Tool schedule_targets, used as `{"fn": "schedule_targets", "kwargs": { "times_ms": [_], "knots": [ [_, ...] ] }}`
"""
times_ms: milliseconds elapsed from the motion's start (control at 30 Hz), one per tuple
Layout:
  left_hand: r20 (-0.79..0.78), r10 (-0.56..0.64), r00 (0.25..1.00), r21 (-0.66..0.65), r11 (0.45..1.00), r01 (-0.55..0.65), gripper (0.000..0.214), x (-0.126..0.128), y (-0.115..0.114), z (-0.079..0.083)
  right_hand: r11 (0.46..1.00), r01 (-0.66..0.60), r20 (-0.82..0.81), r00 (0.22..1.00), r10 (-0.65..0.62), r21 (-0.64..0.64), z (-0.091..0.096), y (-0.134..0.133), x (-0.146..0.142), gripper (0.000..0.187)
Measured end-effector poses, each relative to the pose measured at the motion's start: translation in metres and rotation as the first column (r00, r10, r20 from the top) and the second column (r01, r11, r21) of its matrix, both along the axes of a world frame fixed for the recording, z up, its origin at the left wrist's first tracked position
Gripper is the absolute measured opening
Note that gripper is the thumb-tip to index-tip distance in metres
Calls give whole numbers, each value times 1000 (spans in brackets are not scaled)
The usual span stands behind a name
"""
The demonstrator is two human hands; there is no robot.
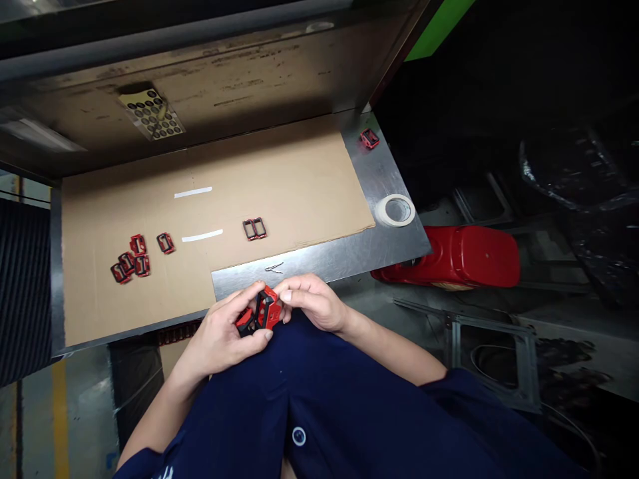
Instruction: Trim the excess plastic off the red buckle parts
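My left hand [224, 329] is closed around a red and black plastic frame part [269, 309], thumb below and fingers above. A second red piece [244, 320] shows inside the same grip, partly covered by the fingers. My right hand [313, 303] pinches the right edge of the frame part with thumb and fingertips. Both hands are close together in front of my body, at the table's front edge. Just beyond them, tweezers [274, 268] lie on the bare metal strip. Two similar frames [254, 229] lie side by side on the cardboard [299, 179].
Several red and black frames [142, 266] sit in a cluster at the left, with a single frame [166, 243] nearby. A tape roll [396, 210] and another red part [370, 138] are on the metal tabletop at right. A red stool [486, 256] stands beyond the table's right end.
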State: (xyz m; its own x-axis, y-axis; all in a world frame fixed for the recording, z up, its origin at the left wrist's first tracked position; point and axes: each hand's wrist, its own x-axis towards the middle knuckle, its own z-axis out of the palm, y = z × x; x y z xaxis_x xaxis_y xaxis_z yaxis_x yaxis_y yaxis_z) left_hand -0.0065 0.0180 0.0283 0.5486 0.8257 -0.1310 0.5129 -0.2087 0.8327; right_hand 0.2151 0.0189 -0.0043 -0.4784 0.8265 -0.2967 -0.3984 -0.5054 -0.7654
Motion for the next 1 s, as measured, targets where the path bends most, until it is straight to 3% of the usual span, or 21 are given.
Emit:
{"fn": "schedule_targets", "kwargs": {
  "times_ms": [133,333,533,700,900,1000],
  "knots": [
    [11,26,1000,-62,998,-25,65,-1,0,-3,1000,-10,-12,1000,10,4,0,-1,1,33],
    [133,91,987,-332,942,-42,72,-4,0,-13,998,-53,21,998,54,-39,6,-1,0,33],
    [134,155,979,-375,922,-95,71,-2,1,-19,991,1,137,990,-19,131,7,-1,-4,23],
    [136,247,960,-426,889,-169,66,-4,1,-23,914,-10,371,916,-155,406,8,-2,-2,15],
    [216,495,842,-478,805,-351,35,-1,3,-28,814,34,341,898,-279,579,7,-2,-1,9],
    [269,567,779,-434,793,-427,35,-1,6,-28,773,29,345,884,-316,633,7,-2,-2,9]
  ]
}}
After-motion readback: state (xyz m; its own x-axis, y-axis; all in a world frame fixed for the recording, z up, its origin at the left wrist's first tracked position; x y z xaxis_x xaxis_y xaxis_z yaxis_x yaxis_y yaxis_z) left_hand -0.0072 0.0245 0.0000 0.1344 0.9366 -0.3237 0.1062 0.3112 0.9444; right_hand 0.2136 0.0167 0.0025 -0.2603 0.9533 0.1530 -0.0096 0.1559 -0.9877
